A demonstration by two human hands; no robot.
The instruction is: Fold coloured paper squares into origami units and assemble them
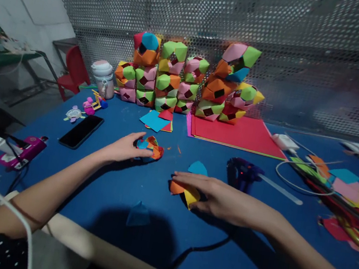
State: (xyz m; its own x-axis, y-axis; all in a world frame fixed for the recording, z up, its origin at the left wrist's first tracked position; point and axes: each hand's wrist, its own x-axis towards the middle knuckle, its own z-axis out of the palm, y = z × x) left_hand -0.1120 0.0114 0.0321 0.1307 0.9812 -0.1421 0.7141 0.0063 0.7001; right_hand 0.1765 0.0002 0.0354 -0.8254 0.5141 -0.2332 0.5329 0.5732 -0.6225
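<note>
Backdrop: perforated metal panel [316, 33], behind a blue surface [106, 191].
Paper balls: folded, multicoloured [169, 81], stacked at twelve o'clock.
Left hand [127, 147]: forearm in from seven o'clock; thumb and fingers closed about the near-left side of the orange-and-blue piece [156, 148], roundish, no clear long axis.
Right hand [215, 196]: forearm in from four o'clock, back of hand up, fingers pointing to nine; fingers above and thumb below, pinching the orange-and-yellow piece [190, 193], partly hidden, long axis cannot be told.
Piece to piece: orange-and-yellow lies between four and five o'clock of orange-and-blue; well apart.
Blue paper [198, 168]: just beyond right fingers, toward twelve; whether joined, cannot tell.
Glue gun [244, 173]: at one o'clock from right hand, the nearer; clear stick toward four.
</note>
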